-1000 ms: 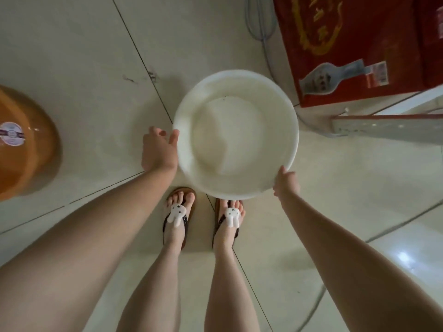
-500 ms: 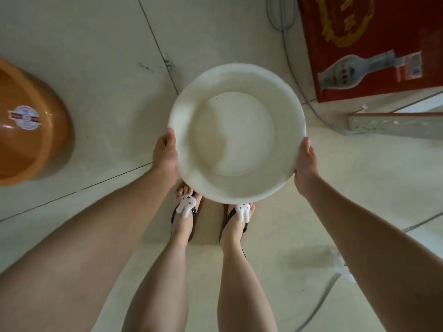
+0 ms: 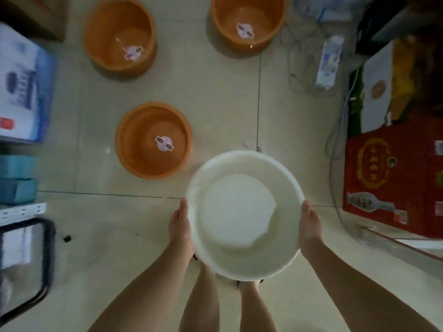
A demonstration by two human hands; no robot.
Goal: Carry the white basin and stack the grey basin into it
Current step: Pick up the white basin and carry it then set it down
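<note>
The white basin (image 3: 242,214) is round, empty and held level above the tiled floor, over my legs. My left hand (image 3: 180,224) grips its left rim and my right hand (image 3: 309,224) grips its right rim. No grey basin shows in this view.
Three orange basins stand on the floor: one just ahead-left (image 3: 153,140), two further back (image 3: 119,35) (image 3: 248,21). Red cartons (image 3: 393,178) and a tangle of cables (image 3: 335,144) line the right side. Blue-white boxes (image 3: 24,85) and a black-framed container (image 3: 24,264) sit left.
My view has lifted from looking straight down, so three orange basins and the boxes now show. Both hands still hold the white basin, now raised higher in front of me.
</note>
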